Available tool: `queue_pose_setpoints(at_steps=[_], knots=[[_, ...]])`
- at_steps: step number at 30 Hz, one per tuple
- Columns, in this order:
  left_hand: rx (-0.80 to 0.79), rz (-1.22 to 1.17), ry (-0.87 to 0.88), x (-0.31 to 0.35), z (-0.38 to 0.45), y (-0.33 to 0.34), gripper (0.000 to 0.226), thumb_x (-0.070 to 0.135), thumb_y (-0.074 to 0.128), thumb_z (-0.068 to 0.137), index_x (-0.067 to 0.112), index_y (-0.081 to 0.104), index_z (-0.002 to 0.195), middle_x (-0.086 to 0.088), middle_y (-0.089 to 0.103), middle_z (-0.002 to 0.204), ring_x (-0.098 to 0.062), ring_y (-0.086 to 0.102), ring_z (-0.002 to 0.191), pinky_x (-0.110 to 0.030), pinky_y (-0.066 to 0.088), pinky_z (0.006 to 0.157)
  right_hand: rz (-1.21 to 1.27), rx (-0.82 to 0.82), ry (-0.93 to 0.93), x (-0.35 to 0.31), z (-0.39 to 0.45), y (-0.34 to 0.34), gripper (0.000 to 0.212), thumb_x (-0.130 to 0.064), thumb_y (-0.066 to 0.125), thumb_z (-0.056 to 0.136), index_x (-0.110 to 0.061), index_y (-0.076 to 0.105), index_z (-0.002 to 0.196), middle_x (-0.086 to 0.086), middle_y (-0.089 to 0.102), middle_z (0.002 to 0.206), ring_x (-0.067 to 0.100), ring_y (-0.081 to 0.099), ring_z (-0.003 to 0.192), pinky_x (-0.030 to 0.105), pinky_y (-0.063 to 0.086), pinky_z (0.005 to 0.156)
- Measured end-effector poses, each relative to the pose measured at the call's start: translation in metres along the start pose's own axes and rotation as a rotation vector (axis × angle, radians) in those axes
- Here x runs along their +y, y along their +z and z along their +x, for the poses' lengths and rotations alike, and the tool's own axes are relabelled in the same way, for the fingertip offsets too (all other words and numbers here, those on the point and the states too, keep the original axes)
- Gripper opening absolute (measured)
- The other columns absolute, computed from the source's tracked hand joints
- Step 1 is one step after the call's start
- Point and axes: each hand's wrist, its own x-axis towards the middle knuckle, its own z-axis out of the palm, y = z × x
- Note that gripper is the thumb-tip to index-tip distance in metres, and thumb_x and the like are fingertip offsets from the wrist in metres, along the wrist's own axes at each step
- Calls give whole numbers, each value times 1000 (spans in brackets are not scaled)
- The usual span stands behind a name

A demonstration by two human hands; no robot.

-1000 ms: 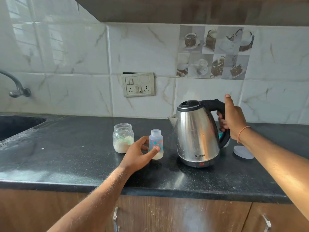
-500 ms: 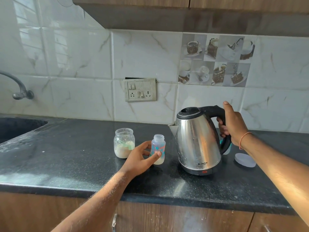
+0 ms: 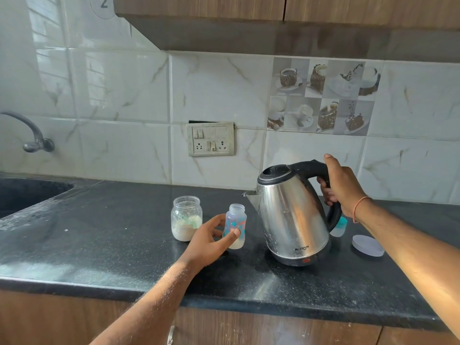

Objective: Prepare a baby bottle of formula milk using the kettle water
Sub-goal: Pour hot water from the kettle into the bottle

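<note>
Fingers and thumb of the left hand (image 3: 209,241) curl round the uncapped baby bottle (image 3: 235,226), steadying it upright on the black counter (image 3: 99,245), midway between front and back edges. Pale powder sits in its base. Right hand (image 3: 342,186) grips the handle of the steel kettle (image 3: 291,215), tilted, spout just beside the bottle's mouth. Pouring looks about to begin; next, bring the spout over the narrow neck. An open powder jar (image 3: 186,217) stands left; a lid (image 3: 368,245) lies right.
</note>
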Motion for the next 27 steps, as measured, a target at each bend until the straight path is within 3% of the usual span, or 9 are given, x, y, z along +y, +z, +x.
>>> queue_pose_setpoints(at_steps=[22,27], knots=[[-12,-54,-35,0,2,0,67,75,77,81,41,69,138,13,78,123,-15,78,112,-45,66,98,-34,-28,-29,-7,-1,4,70,-60,32,107,-8,49,64,8,35,51,20,30,42,32,31,53],[2,-83,-33,0,1,0,56,68,80,86,42,71,135,11,79,121,-19,79,109,-47,68,91,-32,-33,-36,-9,-1,6,70,-61,33,107,-7,50,65,8,33,49,20,29,43,32,30,53]])
